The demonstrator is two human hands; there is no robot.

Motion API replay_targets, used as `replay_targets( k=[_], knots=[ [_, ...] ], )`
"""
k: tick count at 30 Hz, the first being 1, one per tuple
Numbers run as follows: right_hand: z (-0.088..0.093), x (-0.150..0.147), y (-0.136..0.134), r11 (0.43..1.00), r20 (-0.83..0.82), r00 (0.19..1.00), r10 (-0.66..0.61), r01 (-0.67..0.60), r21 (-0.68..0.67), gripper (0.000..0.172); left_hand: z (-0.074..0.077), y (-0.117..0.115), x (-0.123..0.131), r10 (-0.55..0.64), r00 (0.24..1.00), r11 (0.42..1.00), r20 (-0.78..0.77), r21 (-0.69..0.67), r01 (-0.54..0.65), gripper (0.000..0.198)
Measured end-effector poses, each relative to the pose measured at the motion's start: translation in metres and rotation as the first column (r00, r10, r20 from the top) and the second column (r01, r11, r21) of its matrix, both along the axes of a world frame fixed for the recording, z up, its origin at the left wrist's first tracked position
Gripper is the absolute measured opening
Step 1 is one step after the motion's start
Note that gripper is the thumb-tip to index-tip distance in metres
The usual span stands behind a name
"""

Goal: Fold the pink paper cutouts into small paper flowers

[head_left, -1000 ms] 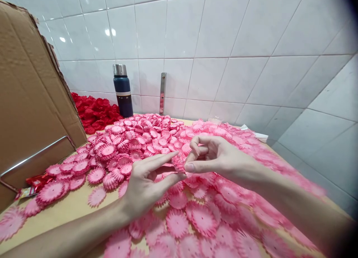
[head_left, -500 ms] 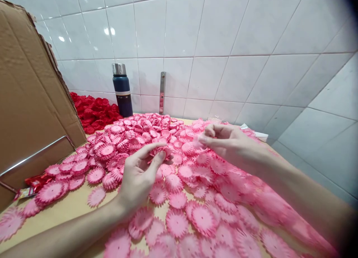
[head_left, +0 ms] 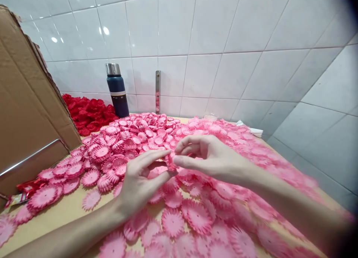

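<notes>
My left hand [head_left: 134, 187] is over the middle of the table, thumb and fingers closed around the edges of a small pink artificial flower piece [head_left: 170, 161]. My right hand [head_left: 215, 157] meets it from the right, its thumb and bent fingers pinched at the same piece. Whether the right fingers also carry a separate petal layer is hidden. Under and around both hands lie many pink petal discs [head_left: 172, 221] with ruffled edges and a small hole in the middle. A heap of curled pink pieces [head_left: 134, 133] rises just behind the left hand.
A cardboard box [head_left: 30, 86] stands at the left, with a red wrapper [head_left: 28, 187] by its base. Red flower pieces [head_left: 86, 114] are heaped beside a dark blue bottle [head_left: 117, 93]. A metal strip [head_left: 158, 93] is against the white tiled wall [head_left: 209, 26] behind the table.
My right hand has moved left and down to the flower piece in my left hand. My left fingers have opened wider around that piece. The view has shifted slightly.
</notes>
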State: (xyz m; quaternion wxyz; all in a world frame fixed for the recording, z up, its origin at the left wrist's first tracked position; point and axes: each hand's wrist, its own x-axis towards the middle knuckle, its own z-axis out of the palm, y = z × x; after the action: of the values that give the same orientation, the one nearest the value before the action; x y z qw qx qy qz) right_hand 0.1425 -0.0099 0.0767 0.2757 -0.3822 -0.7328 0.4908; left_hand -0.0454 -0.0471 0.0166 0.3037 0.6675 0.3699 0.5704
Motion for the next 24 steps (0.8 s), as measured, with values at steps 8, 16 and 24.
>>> replay_targets(
  k=[8, 16, 24],
  knots=[
    [-0.002, -0.0037, -0.004, 0.991, -0.133, 0.987, -0.092, 0.078, -0.107, 0.029, -0.0027, 0.0002, -0.0027, 0.083, 0.99, 0.993, -0.116, 0.09, -0.073, 0.033],
    [-0.0051, 0.0012, 0.0008, 0.994, -0.164, 0.986, -0.027, 0.009, -0.11, 0.029, 0.0006, -0.002, 0.0027, -0.009, 0.999, 0.995, 0.052, -0.097, 0.014, 0.029],
    [-0.0068, 0.003, 0.0037, 0.989, -0.183, 0.982, -0.044, 0.017, -0.147, 0.035, 0.0052, -0.0013, 0.0029, 0.024, 0.994, 0.993, 0.109, -0.12, -0.011, 0.025]
  ],
)
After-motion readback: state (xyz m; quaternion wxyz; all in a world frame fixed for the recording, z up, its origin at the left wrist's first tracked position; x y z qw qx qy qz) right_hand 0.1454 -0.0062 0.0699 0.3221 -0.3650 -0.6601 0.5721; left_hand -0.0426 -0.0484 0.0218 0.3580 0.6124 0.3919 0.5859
